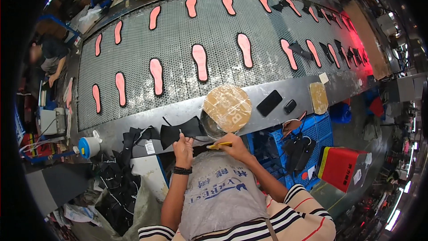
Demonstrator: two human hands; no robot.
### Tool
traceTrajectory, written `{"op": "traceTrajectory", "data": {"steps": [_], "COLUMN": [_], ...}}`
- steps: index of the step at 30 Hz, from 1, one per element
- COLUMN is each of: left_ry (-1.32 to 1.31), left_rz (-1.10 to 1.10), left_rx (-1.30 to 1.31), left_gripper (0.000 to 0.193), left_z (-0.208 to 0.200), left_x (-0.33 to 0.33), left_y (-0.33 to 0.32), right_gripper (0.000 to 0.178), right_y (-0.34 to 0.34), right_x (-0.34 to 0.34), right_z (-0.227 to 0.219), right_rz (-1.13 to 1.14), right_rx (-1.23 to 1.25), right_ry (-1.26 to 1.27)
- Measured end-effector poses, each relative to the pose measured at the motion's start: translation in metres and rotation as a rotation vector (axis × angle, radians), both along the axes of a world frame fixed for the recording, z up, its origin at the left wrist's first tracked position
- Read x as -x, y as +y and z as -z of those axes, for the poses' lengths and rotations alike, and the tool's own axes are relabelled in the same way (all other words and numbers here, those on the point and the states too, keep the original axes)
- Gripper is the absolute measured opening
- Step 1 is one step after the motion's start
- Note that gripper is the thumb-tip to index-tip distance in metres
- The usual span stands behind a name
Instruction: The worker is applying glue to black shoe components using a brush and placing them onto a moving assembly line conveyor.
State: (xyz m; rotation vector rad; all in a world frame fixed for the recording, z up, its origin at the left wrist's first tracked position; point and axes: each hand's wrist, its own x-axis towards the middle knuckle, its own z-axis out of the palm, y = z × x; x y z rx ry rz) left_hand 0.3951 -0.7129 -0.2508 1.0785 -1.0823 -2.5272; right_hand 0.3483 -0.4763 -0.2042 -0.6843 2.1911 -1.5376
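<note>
At the near metal edge, my left hand [182,150] pinches a black shoe upper piece [187,127] that lies flat, with a pale strip near my fingers. My right hand [235,148] is closed round a yellow-handled brush [217,145], which points left toward the black piece. The brush's tip is hard to make out. Just beyond my right hand sits a round metal pot [209,122], mostly covered by a taped cardboard disc [228,107]. A grey apron [218,192] covers my front.
Across a mesh conveyor [174,47] run two rows of pink, black-rimmed insoles [199,62]. A phone [269,103] and small black case [290,106] rest on the ledge. Black pieces fill a sack [118,196]; a blue crate [318,129] stands right. Other people work at far left and across.
</note>
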Motion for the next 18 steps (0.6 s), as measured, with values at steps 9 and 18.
{"op": "traceTrajectory", "data": {"steps": [9, 18], "left_ry": [-0.154, -0.313], "left_rz": [-0.032, 0.165], "left_rx": [0.05, 0.192], "left_gripper": [0.026, 0.029], "left_z": [0.043, 0.075], "left_x": [0.013, 0.001], "left_y": [-0.007, -0.021], "right_gripper": [0.021, 0.021], "right_y": [-0.027, -0.047], "right_x": [0.018, 0.028], "right_z": [0.026, 0.037], "right_rz": [0.49, 0.365], "right_rx": [-0.007, 0.024], "right_ry": [-0.012, 0.2]}}
